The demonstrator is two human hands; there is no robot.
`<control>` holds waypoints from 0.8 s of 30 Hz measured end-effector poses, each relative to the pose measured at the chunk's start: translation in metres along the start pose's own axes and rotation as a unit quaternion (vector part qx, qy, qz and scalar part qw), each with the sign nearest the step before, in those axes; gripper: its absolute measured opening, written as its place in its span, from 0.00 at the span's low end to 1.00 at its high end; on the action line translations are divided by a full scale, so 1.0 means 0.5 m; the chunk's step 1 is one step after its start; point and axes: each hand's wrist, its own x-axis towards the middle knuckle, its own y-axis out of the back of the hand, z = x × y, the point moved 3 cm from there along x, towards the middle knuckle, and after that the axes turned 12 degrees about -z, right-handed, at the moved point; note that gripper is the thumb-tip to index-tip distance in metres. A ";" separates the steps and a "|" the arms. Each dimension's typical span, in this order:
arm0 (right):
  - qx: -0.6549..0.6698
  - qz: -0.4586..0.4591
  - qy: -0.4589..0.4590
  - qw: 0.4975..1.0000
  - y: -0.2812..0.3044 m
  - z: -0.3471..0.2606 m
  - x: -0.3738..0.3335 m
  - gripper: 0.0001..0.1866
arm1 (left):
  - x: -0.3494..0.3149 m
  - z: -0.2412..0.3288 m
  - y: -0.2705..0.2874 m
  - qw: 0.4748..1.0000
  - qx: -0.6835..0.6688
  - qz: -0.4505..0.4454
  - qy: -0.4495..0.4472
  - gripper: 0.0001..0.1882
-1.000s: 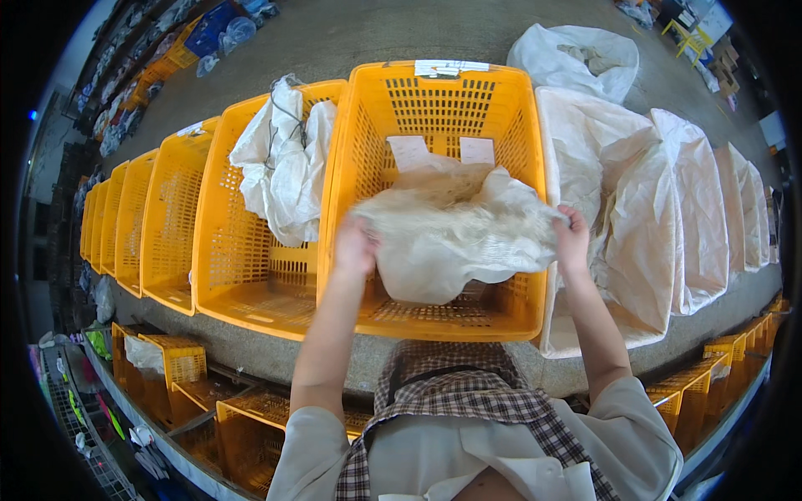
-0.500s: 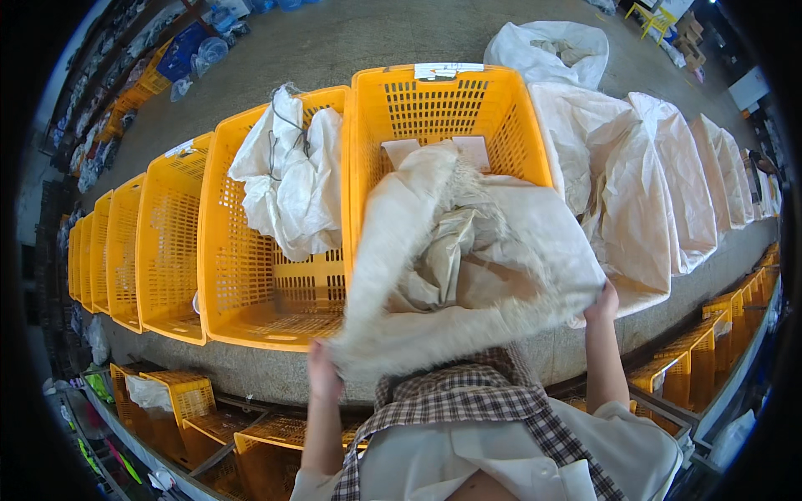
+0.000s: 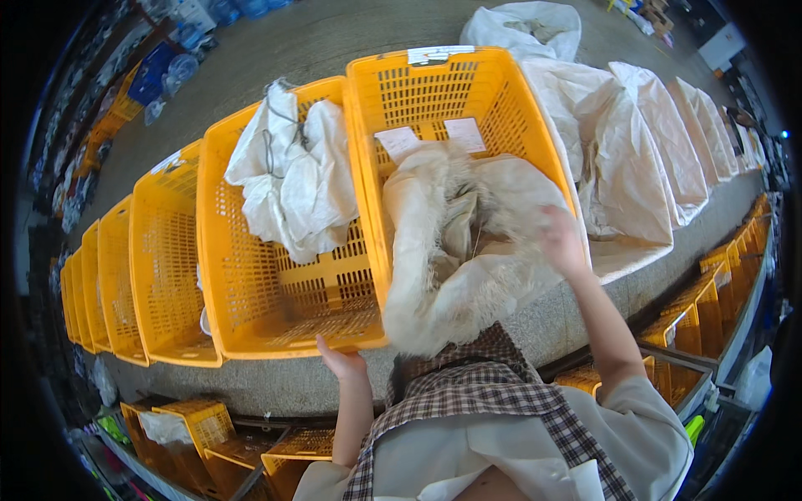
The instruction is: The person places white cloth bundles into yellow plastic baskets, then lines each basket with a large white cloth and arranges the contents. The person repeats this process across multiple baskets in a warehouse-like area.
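Observation:
A whitish woven sack (image 3: 510, 292) with a frayed, fringed mouth lies bunched inside a yellow slatted crate (image 3: 418, 92), its near part bulging over the front end. My right hand (image 3: 561, 240) is over the sack's right side, near the crate's right wall; motion smears its fingers, so their grip is unclear. By the front rim of the neighbouring yellow crate (image 3: 288, 344), my left hand (image 3: 342, 362) has its thumb apart and holds nothing visible. Two pale paper sheets (image 3: 464, 134) lie in the crate behind the sack.
In the left neighbouring crate lies another white sack (image 3: 292, 175) with a dark cord. More yellow crates (image 3: 167, 259) continue leftward. Upright whitish sacks (image 3: 626, 159) line the right, and a round open one (image 3: 526, 32) stands behind. Crates on a rack (image 3: 196, 434) are near me.
The sack's mouth, stretched between both hands before, has slumped into the crate. My left hand has come off it; my right hand has moved up and left over it. The whole view has shifted slightly.

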 end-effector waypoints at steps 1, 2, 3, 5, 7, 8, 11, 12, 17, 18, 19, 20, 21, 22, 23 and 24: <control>-0.080 -0.028 0.073 0.994 -0.052 -0.032 0.044 0.25 | 0.004 0.000 -0.013 0.997 0.031 0.060 -0.034 0.24; -0.144 -0.062 0.077 0.985 -0.108 -0.044 0.084 0.25 | 0.004 -0.001 -0.024 0.991 0.079 0.105 -0.025 0.24; -0.200 -0.108 0.041 0.973 -0.155 -0.041 0.114 0.26 | 0.003 -0.001 -0.037 0.980 0.128 0.149 -0.018 0.24; -0.197 -0.285 -0.135 0.929 -0.223 0.011 0.140 0.31 | 0.003 0.006 -0.060 0.965 0.164 0.204 -0.022 0.20; -0.200 -0.419 -0.219 0.858 -0.268 0.055 0.136 0.30 | 0.005 0.014 -0.074 0.960 0.164 0.224 -0.030 0.19; -0.210 -0.462 -0.216 0.834 -0.278 0.073 0.135 0.27 | 0.009 0.019 -0.078 0.959 0.169 0.222 -0.050 0.18; -0.203 -0.494 -0.212 0.818 -0.299 0.109 0.151 0.19 | 0.024 0.024 -0.067 0.950 0.179 0.241 -0.085 0.20; -0.194 -0.491 -0.212 0.822 -0.308 0.119 0.162 0.16 | 0.031 0.021 -0.057 0.950 0.179 0.242 -0.081 0.21; -0.216 -0.200 -0.005 0.956 -0.367 0.164 0.283 0.15 | 0.056 0.019 0.005 0.948 0.206 0.238 -0.038 0.24; -0.235 -0.131 -0.014 0.963 -0.382 0.180 0.308 0.16 | 0.055 0.028 0.013 0.946 0.224 0.234 -0.023 0.24; -0.254 -0.079 -0.023 0.964 -0.392 0.202 0.329 0.17 | 0.048 0.039 0.017 0.958 0.200 0.206 -0.006 0.27; -0.219 -0.154 -0.110 0.957 -0.404 0.241 0.344 0.18 | 0.040 0.048 0.018 0.951 0.225 0.210 0.022 0.28; -0.183 -0.249 -0.193 0.931 -0.412 0.275 0.346 0.19 | 0.017 0.068 0.018 0.943 0.251 0.213 0.057 0.29; -0.141 -0.334 -0.283 0.888 -0.418 0.298 0.347 0.20 | 0.001 0.082 0.008 0.933 0.276 0.213 0.092 0.29; -0.212 -0.433 -0.231 0.845 -0.415 0.302 0.341 0.19 | -0.013 0.110 -0.012 0.877 0.391 0.278 0.016 0.27; -0.137 -0.410 -0.193 0.881 -0.396 0.294 0.337 0.18 | -0.030 0.128 -0.042 0.801 0.487 0.345 -0.047 0.24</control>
